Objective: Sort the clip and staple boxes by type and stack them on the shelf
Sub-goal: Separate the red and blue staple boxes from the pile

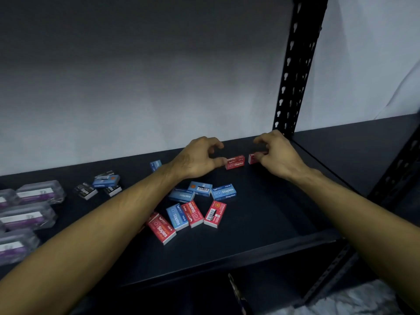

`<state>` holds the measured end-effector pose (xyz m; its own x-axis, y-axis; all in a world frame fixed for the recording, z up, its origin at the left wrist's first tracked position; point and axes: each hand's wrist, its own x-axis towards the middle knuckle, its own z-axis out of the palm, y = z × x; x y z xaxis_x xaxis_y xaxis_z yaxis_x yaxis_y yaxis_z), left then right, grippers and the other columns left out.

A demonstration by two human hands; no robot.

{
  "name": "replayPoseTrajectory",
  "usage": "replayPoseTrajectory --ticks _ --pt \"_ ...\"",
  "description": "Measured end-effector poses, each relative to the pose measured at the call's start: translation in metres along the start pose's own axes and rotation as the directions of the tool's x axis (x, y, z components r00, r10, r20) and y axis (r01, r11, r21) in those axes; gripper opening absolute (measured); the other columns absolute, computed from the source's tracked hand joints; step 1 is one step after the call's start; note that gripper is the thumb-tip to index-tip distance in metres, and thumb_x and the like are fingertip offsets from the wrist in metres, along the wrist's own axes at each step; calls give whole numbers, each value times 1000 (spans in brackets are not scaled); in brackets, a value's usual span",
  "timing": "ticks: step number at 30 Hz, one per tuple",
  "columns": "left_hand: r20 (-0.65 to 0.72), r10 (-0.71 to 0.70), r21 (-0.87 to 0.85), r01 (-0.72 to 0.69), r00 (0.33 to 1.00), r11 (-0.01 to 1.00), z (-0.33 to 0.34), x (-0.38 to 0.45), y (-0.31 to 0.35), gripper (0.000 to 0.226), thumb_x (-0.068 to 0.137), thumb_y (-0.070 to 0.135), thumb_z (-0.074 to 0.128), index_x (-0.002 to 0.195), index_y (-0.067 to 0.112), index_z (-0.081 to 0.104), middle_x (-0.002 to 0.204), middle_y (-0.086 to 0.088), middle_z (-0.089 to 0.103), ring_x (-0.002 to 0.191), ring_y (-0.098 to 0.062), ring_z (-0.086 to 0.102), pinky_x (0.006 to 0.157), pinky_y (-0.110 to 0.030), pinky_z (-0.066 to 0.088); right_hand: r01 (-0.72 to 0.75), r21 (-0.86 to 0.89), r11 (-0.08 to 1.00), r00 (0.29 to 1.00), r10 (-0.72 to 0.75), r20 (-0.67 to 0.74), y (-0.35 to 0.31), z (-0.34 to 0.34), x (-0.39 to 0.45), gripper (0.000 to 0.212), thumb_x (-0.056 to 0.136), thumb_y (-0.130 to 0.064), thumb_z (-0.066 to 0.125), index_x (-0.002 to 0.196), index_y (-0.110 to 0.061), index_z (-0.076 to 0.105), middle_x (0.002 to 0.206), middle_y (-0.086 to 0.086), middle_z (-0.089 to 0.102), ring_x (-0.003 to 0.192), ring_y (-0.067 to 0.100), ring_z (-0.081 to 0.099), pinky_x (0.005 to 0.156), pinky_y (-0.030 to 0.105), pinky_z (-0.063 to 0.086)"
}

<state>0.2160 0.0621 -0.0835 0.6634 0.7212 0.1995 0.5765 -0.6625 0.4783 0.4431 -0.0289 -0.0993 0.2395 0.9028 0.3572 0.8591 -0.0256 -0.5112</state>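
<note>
While both hands reach to the back of the dark shelf (261, 214), two small red cardboard staple boxes sit there side by side, near the white wall and the black perforated metal upright (293, 71). The left hand (197, 159) has fingers curled above, thumb touching the left end of one red box (235, 162), printed "Staples" in white; whether it truly grips, cannot tell. The right hand (276, 155) pinches the second red box (252, 158) with curled fingertips, box mostly hidden. Nearer the shelf front lies a loose scatter: three blue boxes (223, 191) in a row, then red boxes (161, 228) and one blue box (176, 216) tilted, one red box (215, 214) barcode side up. All are rectangular, matte card with white ends. Left of those, a blue box lies on black staple boxes (85, 191). At far left, clear plastic clip boxes (41, 192) with purple-white labels, rounded corners, glossy, sit grouped. Shelf surface is matte, dark, smooth.
</note>
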Motion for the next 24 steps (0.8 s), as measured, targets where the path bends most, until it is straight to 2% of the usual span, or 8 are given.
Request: replayPoseTrajectory --ticks 6,11,15,18,22,24 --pt "-17 -38 -5 38 999 999 -27 -41 -5 40 88 42 67 125 26 60 104 5 60 90 -9 58 80 -27 48 87 -8 996 995 -87 45 -46 11 -18 32 88 -21 69 119 -19 64 118 0 53 105 14 54 87 24 44" --pt "-3 -25 -30 25 1000 999 -35 -77 -6 31 87 36 71 117 26 66 95 7 63 85 -8 61 75 -23 49 172 40 984 980 -175 91 -80 15 -45 17 87 -22 69 104 -21 69 102 -2 58 94 15 60 85 31 50" --pt "74 19 -42 -16 997 999 -35 -102 0 31 86 34 74 115 24 68 88 10 68 76 -3 63 68 -15 46 212 64 975 961 -220 169 -98 15 -70 16 87 -21 69 103 -24 71 98 -7 57 90 7 59 78 21 46" --pt "173 37 -24 -33 984 999 -33 -117 3 30 86 30 73 116 26 68 89 11 68 77 -1 64 68 -15 47 247 85 965 932 -260 251 -107 14 -87 19 89 -18 66 106 -25 72 101 -7 58 93 7 58 78 20 48" --pt "250 51 71 -71 967 995 -31 -131 6 34 84 18 67 116 31 69 92 15 54 78 -1 56 66 -10 39 275 71 959 885 -281 372 -114 14 -105 31 91 -6 59 111 -24 73 115 -7 61 103 9 57 91 29 49" --pt "284 61 99 -93 957 991 -30 -135 8 38 82 15 67 116 32 69 96 13 51 79 -4 54 68 -12 38 273 23 962 864 -255 434 -115 14 -111 38 88 -2 57 113 -26 72 123 -7 59 106 10 52 95 33 46"
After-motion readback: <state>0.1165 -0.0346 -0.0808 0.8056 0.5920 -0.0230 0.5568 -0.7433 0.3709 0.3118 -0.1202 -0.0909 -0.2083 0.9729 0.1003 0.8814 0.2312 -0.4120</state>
